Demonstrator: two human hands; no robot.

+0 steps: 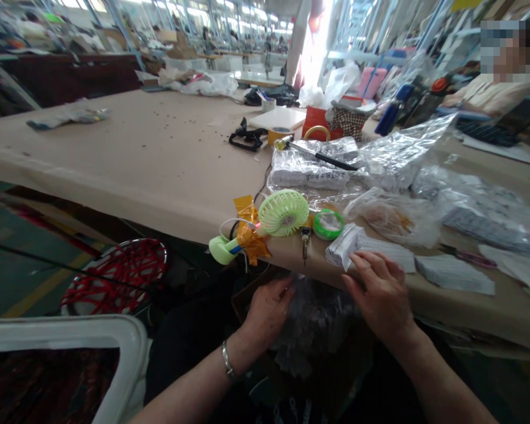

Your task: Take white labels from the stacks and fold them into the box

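My right hand (380, 291) reaches over the table's front edge, fingers stretched and thumb apart, with its fingertips at a stack of white printed paper slips (342, 250). Lower and to the left, my left hand (267, 309) is closed, thumb and fingers pressed together; what they hold, if anything, is hidden. It is beside a clear plastic bag (313, 321) that hangs below the edge, with pale slips inside. A second stack of slips (454, 274) lies to the right. Left of the first stack are a green tape roll (328, 224) and a small pointed tool (305, 242).
A green handheld fan (284, 213) is taped to the table edge. Behind are plastic-wrapped bundles (309, 171) with a screwdriver (322, 156) on top. Scissors (468, 257) lie at right. A red-wrapped stool (115, 277) and white tub (135, 347) stand left. Another person sits far right.
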